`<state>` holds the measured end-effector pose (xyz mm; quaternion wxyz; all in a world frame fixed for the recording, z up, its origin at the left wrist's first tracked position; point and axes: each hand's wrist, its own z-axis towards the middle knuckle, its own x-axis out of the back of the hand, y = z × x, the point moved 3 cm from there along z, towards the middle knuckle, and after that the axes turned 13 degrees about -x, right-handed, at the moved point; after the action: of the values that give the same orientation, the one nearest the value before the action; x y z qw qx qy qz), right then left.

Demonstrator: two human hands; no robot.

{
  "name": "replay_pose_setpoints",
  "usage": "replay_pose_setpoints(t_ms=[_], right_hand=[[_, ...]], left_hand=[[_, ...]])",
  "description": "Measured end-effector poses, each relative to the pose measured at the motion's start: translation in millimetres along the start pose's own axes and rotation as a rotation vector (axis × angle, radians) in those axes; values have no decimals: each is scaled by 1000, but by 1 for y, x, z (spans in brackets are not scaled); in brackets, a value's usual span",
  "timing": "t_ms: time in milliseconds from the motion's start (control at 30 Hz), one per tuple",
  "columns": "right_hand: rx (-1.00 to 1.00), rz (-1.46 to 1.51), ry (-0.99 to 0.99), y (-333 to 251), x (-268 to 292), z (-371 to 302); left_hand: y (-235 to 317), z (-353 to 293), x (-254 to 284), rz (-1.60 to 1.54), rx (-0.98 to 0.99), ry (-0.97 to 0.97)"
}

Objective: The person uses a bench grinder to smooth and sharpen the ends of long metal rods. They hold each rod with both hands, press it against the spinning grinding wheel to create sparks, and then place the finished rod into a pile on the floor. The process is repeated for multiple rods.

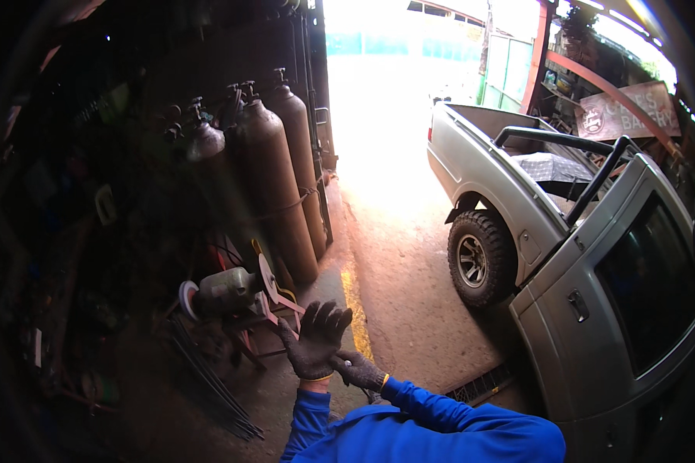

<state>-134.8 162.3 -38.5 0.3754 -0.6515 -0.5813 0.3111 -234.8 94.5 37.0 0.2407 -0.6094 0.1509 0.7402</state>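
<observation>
Both my hands wear dark work gloves with yellow-edged cuffs, below blue sleeves. My left hand point(321, 339) is raised with its fingers spread, and no object lies in it. Against the heel of that hand, my right hand point(358, 370) has its fingers bent and closed on the left glove point(315, 364) near the cuff. A small pale spot shows at the right fingertips; I cannot tell what it is. Just beyond my left hand stands a bench grinder point(228, 293) with a round wheel on either end, mounted on a reddish metal stand point(247, 343).
Tall brown gas cylinders point(274, 177) stand behind the grinder, tied to a post. Thin dark rods point(212, 386) lie on the floor at the left. A silver pickup truck point(548, 255) is parked on the right. A floor grate point(479, 384) and a yellow painted line point(355, 309) run between.
</observation>
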Motion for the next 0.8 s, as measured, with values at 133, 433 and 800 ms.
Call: replay_pose_setpoints(t_ms=[133, 433, 800], right_hand=[[20, 36, -11, -12, 0, -6], [72, -115, 22, -3, 0, 6], [44, -107, -136, -22, -6, 1]], left_hand=[[2, -4, 8, -31, -28, 20], [-4, -5, 10, 53, -41, -31], [25, -3, -1, 202, -233, 136]])
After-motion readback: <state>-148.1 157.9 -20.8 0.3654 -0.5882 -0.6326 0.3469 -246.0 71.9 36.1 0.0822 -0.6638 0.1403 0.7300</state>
